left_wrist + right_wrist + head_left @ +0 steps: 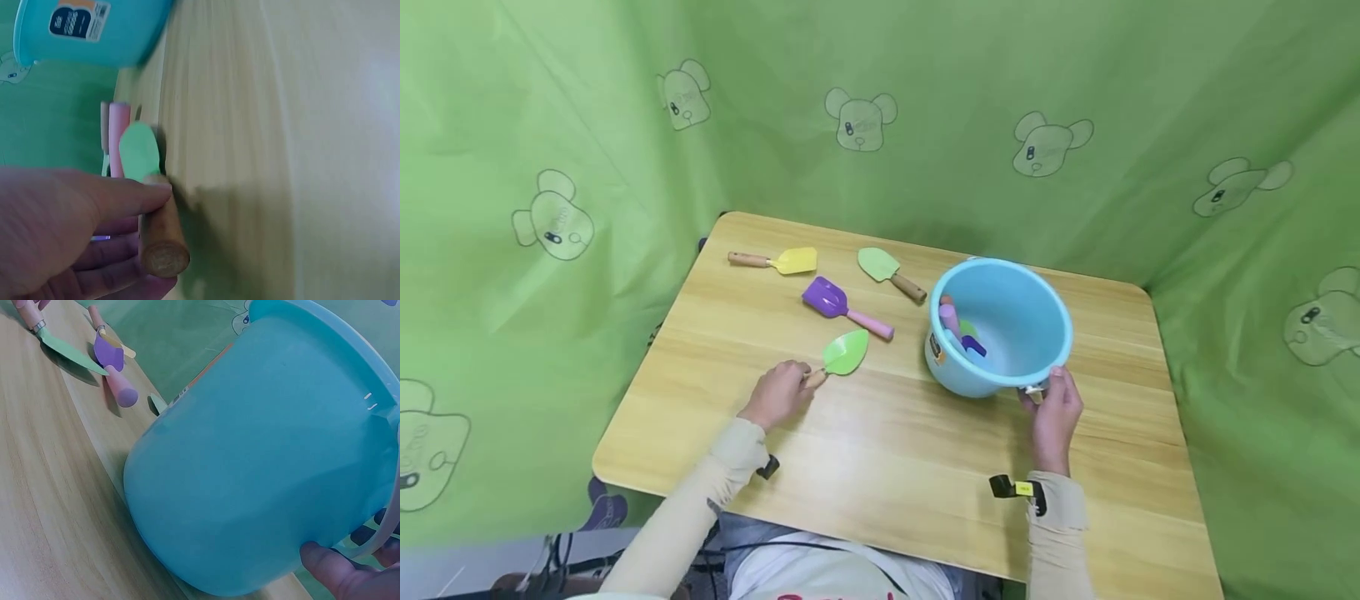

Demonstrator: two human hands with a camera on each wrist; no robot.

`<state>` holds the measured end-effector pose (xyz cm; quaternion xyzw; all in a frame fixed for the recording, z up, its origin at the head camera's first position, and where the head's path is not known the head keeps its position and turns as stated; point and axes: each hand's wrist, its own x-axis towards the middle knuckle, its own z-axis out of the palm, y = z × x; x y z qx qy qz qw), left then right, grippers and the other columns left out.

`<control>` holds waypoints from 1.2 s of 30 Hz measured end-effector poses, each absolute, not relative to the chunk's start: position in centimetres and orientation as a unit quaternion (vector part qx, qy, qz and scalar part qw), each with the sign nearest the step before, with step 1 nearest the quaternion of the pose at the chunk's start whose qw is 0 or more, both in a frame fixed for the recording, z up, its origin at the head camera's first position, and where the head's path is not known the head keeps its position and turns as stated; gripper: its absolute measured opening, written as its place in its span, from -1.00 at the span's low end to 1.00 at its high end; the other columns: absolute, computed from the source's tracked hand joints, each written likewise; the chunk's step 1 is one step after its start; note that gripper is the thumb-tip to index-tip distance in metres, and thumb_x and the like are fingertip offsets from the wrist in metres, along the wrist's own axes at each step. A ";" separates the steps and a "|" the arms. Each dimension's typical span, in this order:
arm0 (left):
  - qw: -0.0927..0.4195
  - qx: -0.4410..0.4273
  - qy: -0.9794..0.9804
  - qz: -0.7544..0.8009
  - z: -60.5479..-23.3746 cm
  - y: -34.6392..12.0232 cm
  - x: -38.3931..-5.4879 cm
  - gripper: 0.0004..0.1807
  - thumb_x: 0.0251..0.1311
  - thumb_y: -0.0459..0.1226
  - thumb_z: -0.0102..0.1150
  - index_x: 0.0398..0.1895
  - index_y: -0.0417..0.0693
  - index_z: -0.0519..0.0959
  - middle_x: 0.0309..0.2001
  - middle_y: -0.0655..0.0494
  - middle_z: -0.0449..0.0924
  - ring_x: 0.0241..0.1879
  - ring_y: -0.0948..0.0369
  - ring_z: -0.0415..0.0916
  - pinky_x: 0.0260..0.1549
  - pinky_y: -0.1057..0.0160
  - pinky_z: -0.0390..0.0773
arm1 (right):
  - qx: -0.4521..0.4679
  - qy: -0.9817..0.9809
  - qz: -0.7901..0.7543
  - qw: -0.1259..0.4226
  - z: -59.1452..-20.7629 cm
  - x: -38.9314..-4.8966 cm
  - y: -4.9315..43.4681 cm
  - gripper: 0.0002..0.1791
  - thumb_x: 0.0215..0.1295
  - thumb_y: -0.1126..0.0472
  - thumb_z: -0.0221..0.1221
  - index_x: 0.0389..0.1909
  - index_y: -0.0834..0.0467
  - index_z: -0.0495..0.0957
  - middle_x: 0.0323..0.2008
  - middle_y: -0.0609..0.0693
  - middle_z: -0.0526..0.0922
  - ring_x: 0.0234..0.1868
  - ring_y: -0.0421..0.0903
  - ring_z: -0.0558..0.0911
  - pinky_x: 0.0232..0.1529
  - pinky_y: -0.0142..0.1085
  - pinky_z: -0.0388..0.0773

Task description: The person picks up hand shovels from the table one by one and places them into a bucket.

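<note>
Round light-blue plastic bucket [966, 382], dark-blue label [70, 23] with print too blurred to read, right hand [1056, 417] gripping bucket's near side, leaf-shaped bright-green trowel [846, 352] left of bucket, wooden handle [164, 234] pinched by left hand [778, 393]

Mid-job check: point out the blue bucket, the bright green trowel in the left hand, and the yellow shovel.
Blue bucket [244, 456]: right wrist view, on its outer wall.
Bright green trowel [846, 353]: head view, on its blade.
Yellow shovel [797, 261]: head view, on its blade.
</note>
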<state>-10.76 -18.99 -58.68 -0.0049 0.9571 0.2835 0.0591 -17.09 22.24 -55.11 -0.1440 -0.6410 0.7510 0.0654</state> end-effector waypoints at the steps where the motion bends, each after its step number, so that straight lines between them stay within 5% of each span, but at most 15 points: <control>1: 0.065 0.004 0.959 0.276 -58.6 -19.3 -11.2 -0.83 0.27 -0.30 0.39 -0.19 -0.25 0.68 -0.33 -0.05 0.68 -0.42 0.14 0.59 -0.37 0.13 0.70 | -0.145 -0.638 0.753 0.067 -55.0 -17.1 22.3 -0.54 0.65 -0.03 -0.07 0.24 0.21 0.54 -0.02 0.01 0.50 0.04 -0.16 0.58 -0.05 -0.45 0.72; 17: 0.094 0.098 0.975 0.175 -57.8 -19.4 -14.6 -0.86 0.39 -0.33 0.24 -0.17 -0.21 0.73 -0.33 -0.04 0.68 -0.36 0.11 0.62 -0.29 0.06 0.74 | -0.144 -0.641 0.750 0.073 -55.3 -17.1 22.6 -0.50 0.65 -0.04 -0.04 0.24 0.28 0.52 -0.03 0.01 0.50 0.12 -0.11 0.62 0.02 -0.40 0.72; 36: 0.087 0.109 0.983 0.121 -56.4 -19.3 -15.4 -0.87 0.33 -0.29 0.33 -0.15 -0.15 0.73 -0.29 -0.03 0.66 -0.33 0.07 0.61 -0.37 0.06 0.71 | -0.135 -0.649 0.745 0.068 -55.2 -17.0 22.5 -0.50 0.65 -0.06 -0.06 0.23 0.27 0.51 -0.10 -0.07 0.48 0.05 -0.17 0.61 0.02 -0.40 0.72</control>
